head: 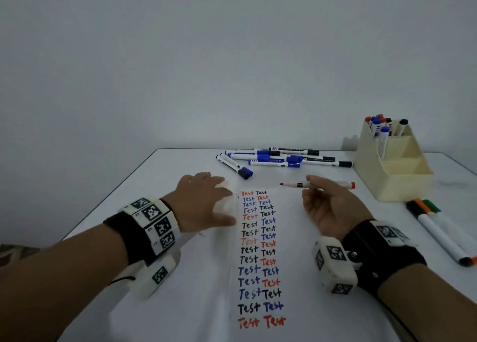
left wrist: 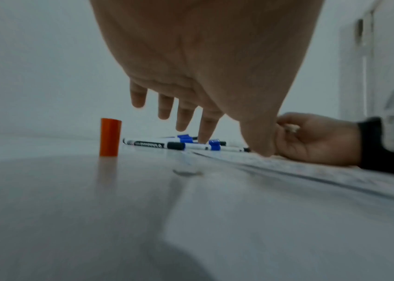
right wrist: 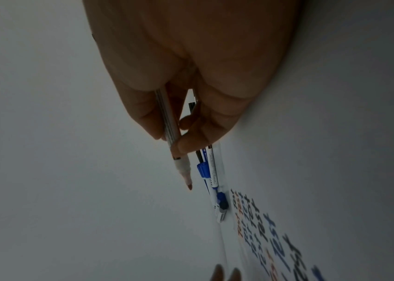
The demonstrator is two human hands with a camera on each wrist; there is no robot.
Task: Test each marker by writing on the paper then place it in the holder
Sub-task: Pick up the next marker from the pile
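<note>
one uncapped orange marker (head: 316,185) pinched in right hand (head: 333,210) — lengthwise above paper (head: 291,238), tip leftward | left hand (head: 204,202) flat, fingers spread — on paper's left edge

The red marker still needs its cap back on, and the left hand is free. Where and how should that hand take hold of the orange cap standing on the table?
Judging from the left wrist view, the orange cap stands upright on the table, apart from the left hand. Pinch its round side wall, thumb opposite fingers, coming down from above. Which end is open cannot be seen.
</note>
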